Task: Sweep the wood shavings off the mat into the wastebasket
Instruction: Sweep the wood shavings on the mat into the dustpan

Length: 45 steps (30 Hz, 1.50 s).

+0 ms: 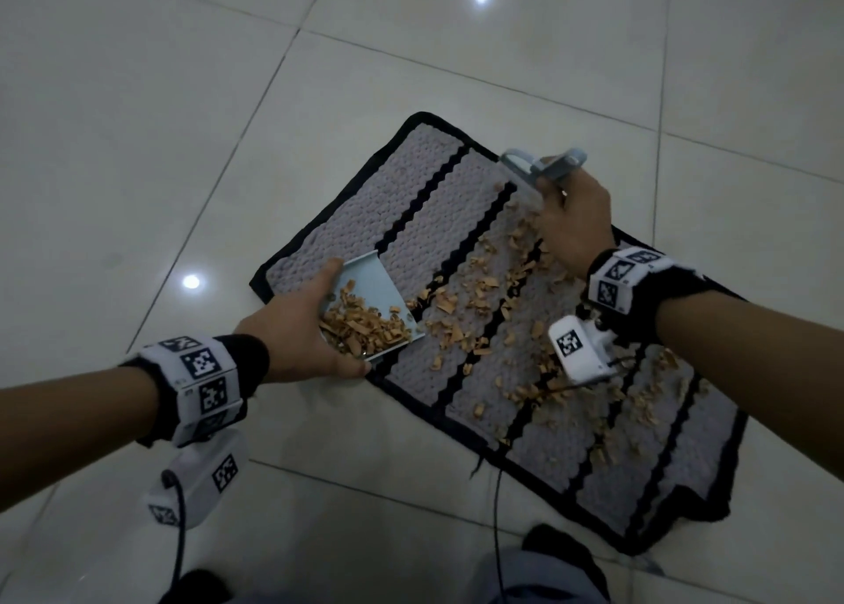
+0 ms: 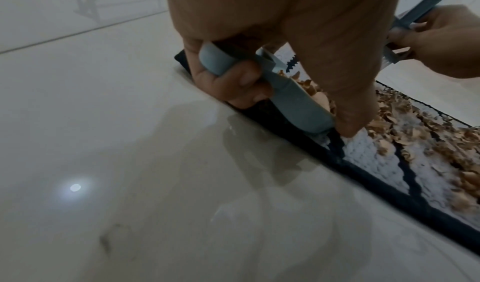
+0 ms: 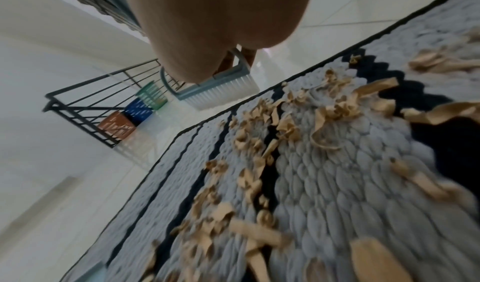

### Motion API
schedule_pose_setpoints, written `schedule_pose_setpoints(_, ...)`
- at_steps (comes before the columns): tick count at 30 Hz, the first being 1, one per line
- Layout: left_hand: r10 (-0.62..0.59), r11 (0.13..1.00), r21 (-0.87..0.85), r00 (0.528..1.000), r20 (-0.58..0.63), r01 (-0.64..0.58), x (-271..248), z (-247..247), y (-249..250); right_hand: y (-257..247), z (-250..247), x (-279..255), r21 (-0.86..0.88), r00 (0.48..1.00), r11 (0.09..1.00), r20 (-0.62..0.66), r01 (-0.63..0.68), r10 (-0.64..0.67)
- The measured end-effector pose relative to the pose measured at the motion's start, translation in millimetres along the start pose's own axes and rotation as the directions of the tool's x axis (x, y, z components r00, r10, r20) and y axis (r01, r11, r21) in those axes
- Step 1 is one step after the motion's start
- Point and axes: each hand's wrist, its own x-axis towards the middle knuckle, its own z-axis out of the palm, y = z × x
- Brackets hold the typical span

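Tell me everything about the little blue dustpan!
The dustpan is small, pale blue, and looks like plastic. It has a flat tray with low side walls. The left hand grips its handle end, tilting it with its open lip on the mat. A pile of wood shavings lies inside it.

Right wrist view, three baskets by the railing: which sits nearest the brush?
The green basket, beside the brush; the blue basket and brown basket stand farther off.

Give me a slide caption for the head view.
Left hand holds dustpan of shavings on striped mat; right hand grips brush.
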Motion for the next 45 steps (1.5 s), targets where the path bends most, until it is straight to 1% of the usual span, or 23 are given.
schedule_pose_setpoints(2, -0.013, 1.0, 0.002, 1.0, 0.009, 0.013, 0.3, 3.8, 2.5, 8.6, 4.3, 10.0, -0.014, 0.999, 0.999, -0.011, -0.034, 0.034)
schedule_pose_setpoints(7, -0.038, 0.999, 0.027, 0.999, -0.007, 0.038, -0.6, 5.4, 4.2, -0.4, 25.2, 9.5, -0.068, 0.996, 0.998, 0.093, 0.011, -0.005)
schedule_pose_setpoints(9, -0.037, 0.999, 0.03, 0.999, -0.021, 0.038, -1.4, 6.6, 5.3, -9.5, 30.6, -1.4, -0.066, 0.993, 0.996, 0.104, 0.056, -0.049)
schedule_pose_setpoints(12, -0.03, 0.999, 0.035, 0.999, -0.022, 0.031, -2.0, 7.4, 5.8, -24.3, 34.5, -32.7, -0.003, 0.982, 0.989, 0.119, 0.148, -0.147)
schedule_pose_setpoints(15, -0.033, 0.998, 0.053, 0.999, -0.025, 0.034, -1.9, 7.0, 6.1, -28.7, 42.7, -66.3, 0.003, 0.952, 0.97, 0.194, 0.242, -0.238)
schedule_pose_setpoints(18, -0.025, 0.997, 0.075, 0.999, -0.035, 0.028, -2.7, 6.8, 7.2, -26.4, 43.8, -80.1, 0.017, 0.919, 0.951, 0.254, 0.308, -0.302)
schedule_pose_setpoints(19, -0.026, 0.996, 0.079, 0.999, -0.036, 0.029, -2.8, 6.6, 7.0, -28.6, 40.1, -80.0, 0.038, 0.92, 0.953, 0.253, 0.3, -0.3)
schedule_pose_setpoints(20, -0.027, 0.996, 0.081, 0.999, -0.037, 0.03, -3.0, 6.2, 6.5, -30.0, 36.8, -77.7, 0.057, 0.932, 0.96, 0.231, 0.273, -0.279)
schedule_pose_setpoints(23, -0.026, 0.997, 0.077, 0.999, -0.038, 0.029, -3.1, 6.4, 5.4, -25.3, 26.4, -61.7, 0.061, 0.984, 0.986, 0.081, 0.153, -0.158)
schedule_pose_setpoints(25, -0.021, 0.997, 0.075, 0.999, -0.038, 0.024, -2.8, 6.9, 5.8, -12.9, 24.8, -49.9, 0.018, 0.996, 0.996, 0.004, 0.086, -0.086)
schedule_pose_setpoints(26, -0.02, 0.997, 0.075, 0.999, -0.038, 0.023, -2.9, 6.7, 5.1, -6.6, 26.4, -46.6, -0.012, 0.998, 0.998, -0.007, 0.064, -0.064)
schedule_pose_setpoints(28, -0.017, 0.997, 0.075, 0.999, -0.036, 0.019, -2.6, 6.1, 4.3, 0.9, 32.0, -48.0, -0.071, 0.999, 0.997, 0.018, 0.037, -0.036)
schedule_pose_setpoints(31, -0.018, 0.997, 0.079, 0.999, -0.029, 0.02, -1.1, 5.7, 3.4, -5.3, 44.8, -67.9, -0.101, 0.995, 0.993, 0.086, 0.057, -0.049)
schedule_pose_setpoints(35, -0.019, 0.997, 0.081, 0.999, -0.03, 0.021, 0.5, 7.7, 4.7, -31.6, 60.2, -103.5, 0.018, 0.971, 0.991, 0.195, 0.135, -0.136)
schedule_pose_setpoints(37, -0.018, 0.996, 0.083, 0.999, -0.03, 0.021, -0.1, 7.9, 4.7, -42.5, 63.9, -111.8, 0.064, 0.959, 0.989, 0.241, 0.136, -0.148)
schedule_pose_setpoints(38, -0.02, 0.996, 0.084, 0.999, -0.029, 0.022, -0.6, 7.7, 4.3, -47.0, 63.3, -111.8, 0.073, 0.96, 0.989, 0.244, 0.125, -0.139)
schedule_pose_setpoints(39, -0.02, 0.996, 0.085, 0.999, -0.029, 0.023, -0.8, 7.3, 4.1, -50.9, 61.0, -108.6, 0.076, 0.965, 0.99, 0.227, 0.119, -0.134)
schedule_pose_setpoints(42, -0.015, 0.997, 0.081, 0.999, -0.034, 0.018, -1.0, 7.7, 2.9, -60.5, 48.4, -82.9, 0.103, 0.984, 0.985, 0.097, 0.141, -0.151)
schedule_pose_setpoints(43, -0.013, 0.997, 0.079, 0.999, -0.035, 0.016, -1.2, 8.1, 2.4, -60.5, 46.1, -69.9, 0.108, 0.985, 0.983, 0.072, 0.147, -0.156)
schedule_pose_setpoints(45, -0.011, 0.997, 0.08, 0.999, -0.037, 0.014, -1.3, 9.1, 1.7, -58.0, 47.8, -43.8, 0.062, 0.981, 0.981, 0.051, 0.186, -0.189)
